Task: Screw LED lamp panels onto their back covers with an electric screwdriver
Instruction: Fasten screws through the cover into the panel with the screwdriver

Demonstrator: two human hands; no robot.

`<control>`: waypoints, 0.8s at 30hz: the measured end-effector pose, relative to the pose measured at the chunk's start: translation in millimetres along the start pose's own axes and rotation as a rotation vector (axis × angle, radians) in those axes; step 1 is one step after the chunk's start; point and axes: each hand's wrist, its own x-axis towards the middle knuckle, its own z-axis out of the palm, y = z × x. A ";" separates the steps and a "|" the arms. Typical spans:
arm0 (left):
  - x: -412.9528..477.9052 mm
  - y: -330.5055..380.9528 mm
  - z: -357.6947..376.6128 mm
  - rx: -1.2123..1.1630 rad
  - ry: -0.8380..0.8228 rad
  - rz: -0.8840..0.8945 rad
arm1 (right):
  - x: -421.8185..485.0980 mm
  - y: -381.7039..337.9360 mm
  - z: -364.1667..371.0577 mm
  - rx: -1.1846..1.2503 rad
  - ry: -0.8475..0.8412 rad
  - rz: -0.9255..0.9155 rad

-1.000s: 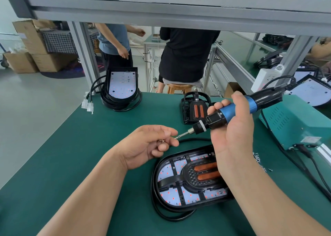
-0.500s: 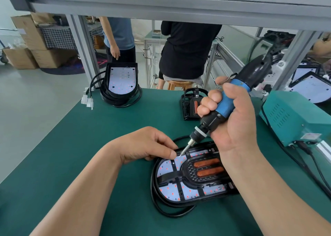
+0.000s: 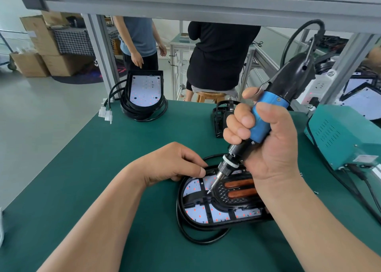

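A black oval lamp assembly (image 3: 206, 212) with white LED panels, red dots and two copper coils lies flat on the green mat in front of me. My right hand (image 3: 268, 146) grips a blue and black electric screwdriver (image 3: 266, 119), held steeply, its bit tip touching the black frame near the panel's middle. My left hand (image 3: 175, 164) rests on the lamp's far left rim, fingertips pressing its edge beside the bit. Whether it holds a screw is hidden.
A second lamp with coiled cable (image 3: 144, 92) stands at the mat's far left, white connectors (image 3: 106, 114) beside it. A black cover (image 3: 221, 117) sits behind my right hand. A teal power box (image 3: 346, 135) is at right. Two people are beyond the bench.
The screwdriver swung from nearly level to steep and came down onto the lamp. My left hand moved from the bit tip down to the lamp's rim.
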 end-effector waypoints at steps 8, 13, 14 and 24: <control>-0.7 1.5 1.6 0.014 0.018 -0.004 | -3.5 6.7 1.8 -0.013 -0.140 0.102; -2.8 4.0 2.6 -0.001 0.023 0.006 | -6.1 14.5 4.3 -0.011 -0.174 0.174; -3.2 4.5 2.3 -0.002 0.015 0.010 | -6.1 15.5 4.4 -0.010 -0.183 0.185; -5.8 9.0 4.4 0.037 0.017 0.028 | -6.9 14.7 3.8 0.001 -0.233 0.230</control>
